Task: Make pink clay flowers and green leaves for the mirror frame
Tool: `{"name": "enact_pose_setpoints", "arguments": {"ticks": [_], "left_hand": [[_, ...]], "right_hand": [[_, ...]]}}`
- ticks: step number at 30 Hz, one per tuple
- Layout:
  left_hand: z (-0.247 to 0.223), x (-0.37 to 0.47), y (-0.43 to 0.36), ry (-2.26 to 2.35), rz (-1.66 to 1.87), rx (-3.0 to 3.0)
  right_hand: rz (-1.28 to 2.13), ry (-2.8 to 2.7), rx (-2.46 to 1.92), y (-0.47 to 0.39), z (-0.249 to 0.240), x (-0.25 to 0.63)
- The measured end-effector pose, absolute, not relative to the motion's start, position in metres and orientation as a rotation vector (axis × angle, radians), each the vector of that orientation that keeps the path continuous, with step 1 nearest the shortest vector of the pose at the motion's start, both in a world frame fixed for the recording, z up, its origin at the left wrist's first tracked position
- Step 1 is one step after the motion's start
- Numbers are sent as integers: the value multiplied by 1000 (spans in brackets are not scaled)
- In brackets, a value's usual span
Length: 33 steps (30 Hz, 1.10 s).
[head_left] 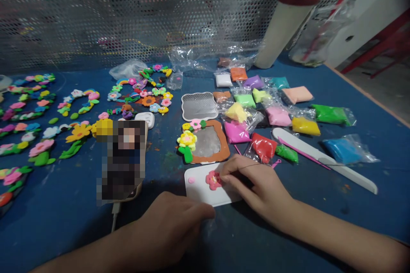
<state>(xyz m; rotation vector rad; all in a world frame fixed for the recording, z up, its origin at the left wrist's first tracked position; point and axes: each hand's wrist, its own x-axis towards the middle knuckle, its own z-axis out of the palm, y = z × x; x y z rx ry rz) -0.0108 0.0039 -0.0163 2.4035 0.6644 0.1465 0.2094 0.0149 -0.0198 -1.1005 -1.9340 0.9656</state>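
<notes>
A red clay flower (213, 180) with a pale centre lies on a small white board (201, 196). My right hand (256, 179) has its thumb and fingertips pinched together at the flower's right petals. On the board's left part sits a small pink clay dot (191, 180). My left hand (179, 222) is closed at the near left edge of the board, one finger along that edge; its other fingers are mostly hidden. Just behind the board lies a mirror (208, 140) with a brown clay border, decorated with a yellow flower (187, 140), a pink flower and green leaves.
Bagged coloured clay (265, 147) spreads behind and to the right, beside a white knife-like tool (339, 168) and a pink stick. A phone (141, 179) with a cable stands left. Clay-flower pieces (78, 132) cover the far left. A bottle (285, 25) stands behind, near a mesh panel.
</notes>
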Motion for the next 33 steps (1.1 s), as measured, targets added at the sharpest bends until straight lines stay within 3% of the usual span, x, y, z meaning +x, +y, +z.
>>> {"name": "enact_pose_setpoints", "arguments": {"ticks": [33], "left_hand": [[-16,-12,3,688,179,2462]], "right_hand": [[944,-1952,-1080,12,-27,209]]}}
